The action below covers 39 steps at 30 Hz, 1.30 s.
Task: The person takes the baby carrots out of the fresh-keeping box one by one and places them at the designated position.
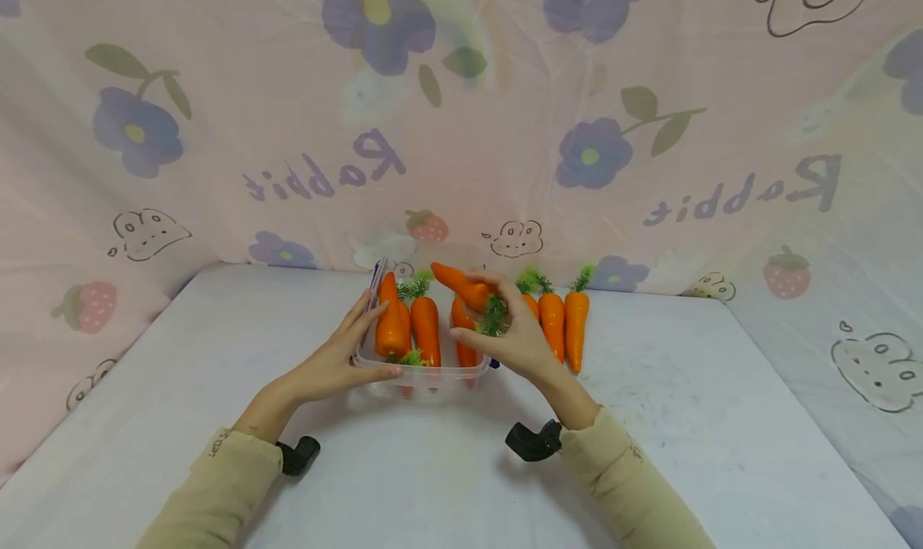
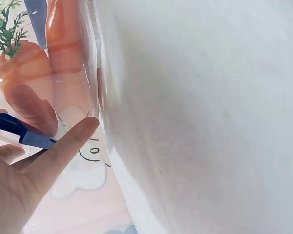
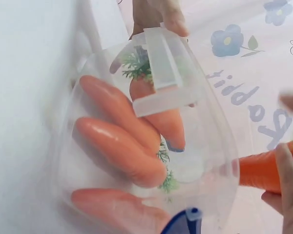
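A clear plastic box point(image 1: 433, 379) with blue clips holds several orange toy carrots point(image 1: 427, 328) with green leafy tops. My left hand point(image 1: 333, 366) grips its left side, the thumb along the near wall and the other fingers at the left wall. In the left wrist view, that thumb point(image 2: 63, 151) lies against the clear plastic, close to a blue clip point(image 2: 22, 131). Above the box's right part, my right hand point(image 1: 515, 333) holds one carrot point(image 1: 461, 283) near its leafy end, tip pointing up and left. The right wrist view shows this held carrot point(image 3: 261, 170) beside the box wall.
Right of the box, a row of carrots point(image 1: 576, 333) lies on the white table point(image 1: 685, 421), tops toward the back. A patterned cloth point(image 1: 461, 132) hangs behind the table and along its sides.
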### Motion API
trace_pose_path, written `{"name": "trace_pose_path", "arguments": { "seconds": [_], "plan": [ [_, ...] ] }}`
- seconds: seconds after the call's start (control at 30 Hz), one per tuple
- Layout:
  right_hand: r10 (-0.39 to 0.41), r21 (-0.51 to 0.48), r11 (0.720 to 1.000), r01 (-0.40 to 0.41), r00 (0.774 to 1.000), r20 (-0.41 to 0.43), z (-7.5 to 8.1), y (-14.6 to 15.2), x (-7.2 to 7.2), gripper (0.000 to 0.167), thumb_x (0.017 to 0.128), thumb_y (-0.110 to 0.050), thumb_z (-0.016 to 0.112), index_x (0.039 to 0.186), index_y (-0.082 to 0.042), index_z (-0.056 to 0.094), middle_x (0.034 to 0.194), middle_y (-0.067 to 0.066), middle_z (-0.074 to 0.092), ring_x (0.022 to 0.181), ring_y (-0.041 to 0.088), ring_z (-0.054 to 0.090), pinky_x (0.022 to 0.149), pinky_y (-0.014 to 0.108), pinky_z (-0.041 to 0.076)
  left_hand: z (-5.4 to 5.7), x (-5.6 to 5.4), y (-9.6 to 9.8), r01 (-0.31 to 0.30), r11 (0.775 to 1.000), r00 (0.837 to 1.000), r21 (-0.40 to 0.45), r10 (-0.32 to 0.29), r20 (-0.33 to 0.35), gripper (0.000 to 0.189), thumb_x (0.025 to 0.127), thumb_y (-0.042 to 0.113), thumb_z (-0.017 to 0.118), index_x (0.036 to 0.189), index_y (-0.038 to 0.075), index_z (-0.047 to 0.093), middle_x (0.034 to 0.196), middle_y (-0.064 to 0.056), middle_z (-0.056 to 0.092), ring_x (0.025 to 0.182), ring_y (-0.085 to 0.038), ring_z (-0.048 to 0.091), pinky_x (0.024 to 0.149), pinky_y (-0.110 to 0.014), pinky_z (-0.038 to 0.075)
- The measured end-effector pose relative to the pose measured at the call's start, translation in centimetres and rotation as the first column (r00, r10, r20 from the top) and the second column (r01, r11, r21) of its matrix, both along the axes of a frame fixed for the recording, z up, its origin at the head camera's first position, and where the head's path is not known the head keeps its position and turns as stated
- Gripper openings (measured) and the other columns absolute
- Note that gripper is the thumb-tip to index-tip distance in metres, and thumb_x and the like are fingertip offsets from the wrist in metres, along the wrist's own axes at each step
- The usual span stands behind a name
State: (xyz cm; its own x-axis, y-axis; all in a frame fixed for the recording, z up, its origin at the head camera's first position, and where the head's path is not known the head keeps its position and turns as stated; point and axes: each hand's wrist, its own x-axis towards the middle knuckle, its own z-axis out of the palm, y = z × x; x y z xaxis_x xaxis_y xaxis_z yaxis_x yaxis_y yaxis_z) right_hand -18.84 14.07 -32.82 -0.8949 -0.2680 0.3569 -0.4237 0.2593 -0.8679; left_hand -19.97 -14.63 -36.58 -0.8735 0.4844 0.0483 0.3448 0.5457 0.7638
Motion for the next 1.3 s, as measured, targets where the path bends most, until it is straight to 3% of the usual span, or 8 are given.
{"name": "trace_pose_path", "arguments": {
  "seconds": [0.17, 0.3, 0.43, 0.53, 0.77, 1.0, 1.17, 1.3],
  "plan": [
    [-0.146, -0.042, 0.989, 0.141, 0.979, -0.144, -0.1, 0.2, 0.2, 0.049, 0.086, -0.001, 0.074, 0.131, -0.007, 0.056, 0.132, 0.013, 0.059, 0.116, 0.024, 0.055, 0.105, 0.038, 0.048, -0.1, 0.1, 0.0, -0.006, 1.000, 1.000, -0.008, 0.006, -0.006, 0.101, 0.085, 0.045, 0.076, 0.160, 0.016, 0.016, 0.169, -0.010, -0.013, 0.153, -0.047, -0.001, 0.114, -0.074, 0.014],
    [-0.219, -0.075, 0.975, 0.207, 0.950, -0.224, -0.1, 0.6, 0.2, 0.046, 0.085, -0.001, 0.076, 0.128, -0.007, 0.059, 0.129, 0.011, 0.060, 0.113, 0.016, 0.056, 0.098, 0.020, 0.049, -0.1, 0.1, 0.0, -0.011, 1.000, 1.000, -0.013, 0.011, -0.003, 0.101, 0.085, 0.045, 0.076, 0.160, 0.016, 0.016, 0.169, -0.010, -0.013, 0.153, -0.047, -0.001, 0.114, -0.073, 0.015],
    [-0.274, -0.083, 0.962, 0.261, 0.915, -0.297, -0.1, 1.3, 0.1, 0.049, 0.083, -0.003, 0.078, 0.129, -0.007, 0.061, 0.128, 0.012, 0.058, 0.114, 0.014, 0.055, 0.097, 0.016, 0.047, -0.1, 0.1, 0.0, -0.012, 1.000, 1.000, -0.017, 0.012, -0.003, 0.101, 0.085, 0.046, 0.076, 0.161, 0.017, 0.016, 0.169, -0.008, -0.013, 0.153, -0.047, -0.001, 0.114, -0.074, 0.015],
    [-0.297, -0.116, 0.954, 0.275, 0.911, -0.285, 0.0, 1.9, 0.1, 0.053, 0.084, -0.002, 0.077, 0.133, -0.003, 0.057, 0.133, 0.015, 0.057, 0.118, 0.016, 0.054, 0.103, 0.024, 0.047, -0.1, 0.1, 0.1, -0.012, 1.000, 1.000, -0.016, 0.012, -0.004, 0.101, 0.085, 0.046, 0.076, 0.161, 0.017, 0.016, 0.169, -0.008, -0.013, 0.153, -0.047, -0.001, 0.114, -0.074, 0.014],
    [-0.377, -0.185, 0.920, 0.345, 0.907, -0.185, 0.2, 3.6, 0.2, 0.068, 0.085, -0.007, 0.076, 0.144, -0.007, 0.042, 0.145, 0.006, 0.047, 0.129, 0.014, 0.045, 0.119, 0.048, 0.030, 0.0, 0.0, 0.1, -0.013, 1.000, 1.000, -0.017, 0.013, -0.008, 0.101, 0.085, 0.045, 0.076, 0.160, 0.016, 0.016, 0.169, -0.009, -0.013, 0.153, -0.048, 0.001, 0.114, -0.073, 0.016],
    [-0.431, -0.316, 0.877, 0.362, 0.884, -0.184, 0.5, 4.8, 0.0, 0.057, 0.083, 0.002, 0.074, 0.133, 0.000, 0.045, 0.127, -0.008, 0.052, 0.116, 0.011, 0.052, 0.104, 0.021, 0.042, 0.1, 0.0, 0.0, -0.002, 1.000, 1.000, -0.021, 0.002, -0.014, 0.100, 0.086, 0.046, 0.075, 0.161, 0.017, 0.015, 0.168, -0.010, -0.014, 0.153, -0.048, 0.001, 0.114, -0.074, 0.017],
    [-0.431, -0.391, 0.854, 0.344, 0.888, -0.159, 0.5, 5.7, -0.2, 0.050, 0.085, 0.004, 0.070, 0.131, -0.003, 0.051, 0.117, -0.010, 0.061, 0.102, 0.010, 0.059, 0.087, 0.016, 0.050, 0.1, 0.1, 0.0, -0.004, 1.000, 1.000, -0.026, 0.003, -0.010, 0.100, 0.086, 0.046, 0.075, 0.161, 0.017, 0.015, 0.168, -0.011, -0.014, 0.153, -0.048, 0.001, 0.114, -0.074, 0.017],
    [-0.476, -0.365, 0.842, 0.398, 0.866, -0.154, 0.4, 6.3, -0.2, 0.050, 0.087, 0.003, 0.069, 0.134, -0.002, 0.053, 0.114, -0.011, 0.062, 0.096, 0.005, 0.060, 0.083, 0.014, 0.049, 0.1, 0.1, 0.0, -0.001, 1.000, 1.000, -0.021, 0.000, -0.010, 0.100, 0.085, 0.046, 0.075, 0.161, 0.016, 0.016, 0.168, -0.010, -0.014, 0.153, -0.048, 0.001, 0.114, -0.074, 0.016]
  ]
}}
